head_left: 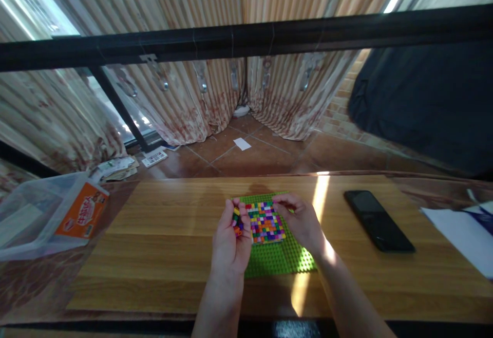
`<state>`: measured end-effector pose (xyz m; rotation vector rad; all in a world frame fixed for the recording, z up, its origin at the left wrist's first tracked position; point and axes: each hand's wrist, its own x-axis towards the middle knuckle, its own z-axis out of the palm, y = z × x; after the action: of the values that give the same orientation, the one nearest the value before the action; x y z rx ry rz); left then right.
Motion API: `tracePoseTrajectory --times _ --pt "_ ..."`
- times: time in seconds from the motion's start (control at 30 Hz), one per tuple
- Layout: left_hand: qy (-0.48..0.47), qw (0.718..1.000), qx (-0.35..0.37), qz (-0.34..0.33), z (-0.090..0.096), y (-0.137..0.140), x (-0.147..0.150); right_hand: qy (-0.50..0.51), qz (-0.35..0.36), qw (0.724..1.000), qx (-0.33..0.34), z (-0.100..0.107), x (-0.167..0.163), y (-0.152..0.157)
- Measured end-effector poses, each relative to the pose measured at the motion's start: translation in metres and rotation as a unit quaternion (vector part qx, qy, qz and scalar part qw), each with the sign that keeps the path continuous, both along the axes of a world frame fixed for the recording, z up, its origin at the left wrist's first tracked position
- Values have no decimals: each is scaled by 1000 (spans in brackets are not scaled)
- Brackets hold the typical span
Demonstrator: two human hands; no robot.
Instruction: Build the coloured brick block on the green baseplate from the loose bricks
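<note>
A green studded baseplate (265, 263) lies on the wooden board, partly covered by my hands. Small toy bricks in many colours form a tightly packed block (266, 222) on it. My left hand (233, 238) is at the block's left edge, palm turned up and fingers curled around several loose toy bricks (236, 222) in yellow, green, orange and dark colours. At the block's far right corner, the thumb and fingers of my right hand (298, 217) are pinched together. A small pink toy brick (275, 201) shows at those fingertips.
A black phone (379, 220) lies right of the baseplate on the wooden board (154, 245). A clear plastic bin (46, 209) with an orange label stands at the left. White papers (458, 235) are at the right edge. A dark rail (231, 40) crosses before the curtains.
</note>
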<state>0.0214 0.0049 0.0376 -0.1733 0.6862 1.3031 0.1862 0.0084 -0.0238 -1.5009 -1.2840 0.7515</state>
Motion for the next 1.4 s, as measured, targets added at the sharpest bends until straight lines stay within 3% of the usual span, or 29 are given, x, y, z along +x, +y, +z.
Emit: tracePoseTrajectory --times 0.13,0.4,0.7,1.4 --pt "9 1000 26 -15 -4 -1 -1 -14 19 1000 9 3 2 0" --pt "37 998 1 -41 1 0 -2 -7 31 999 11 4 5 2" --pt "38 999 6 -36 1 -1 -2 32 23 999 3 -1 2 6" --pt "55 998 1 -38 -8 0 -3 -3 67 997 -26 6 5 6"
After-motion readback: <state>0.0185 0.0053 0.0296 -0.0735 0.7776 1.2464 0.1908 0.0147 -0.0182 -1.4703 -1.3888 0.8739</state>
